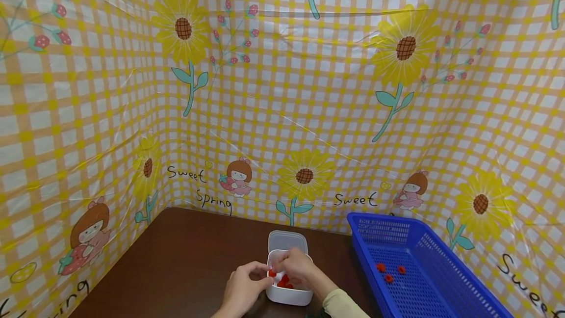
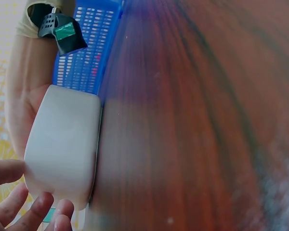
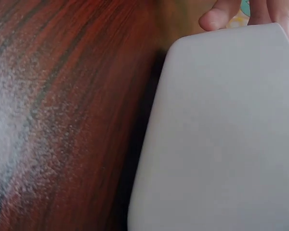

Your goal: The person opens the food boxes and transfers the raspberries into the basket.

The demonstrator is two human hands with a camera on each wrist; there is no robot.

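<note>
A white lidded box (image 1: 289, 296) stands on the table with small red pieces (image 1: 284, 282) inside. At its left rim my left hand (image 1: 244, 283) has thumb and forefinger about a small red piece (image 1: 271, 273). In the left wrist view, other fingers (image 2: 36, 211) of that hand are spread beside the end of the box (image 2: 65, 144). My right hand (image 1: 295, 265) reaches over the box from the right, fingers bent down close to the same red piece. I cannot tell whether the right fingertips hold anything. The box wall (image 3: 221, 125) fills much of the right wrist view.
The translucent lid (image 1: 288, 242) stands open behind the box. To the right is a blue plastic basket (image 1: 371, 269) with small red pieces (image 1: 388, 278) on its floor. A checked, flower-printed cloth (image 1: 282, 112) surrounds the dark wooden table (image 1: 185, 259) at the back and sides.
</note>
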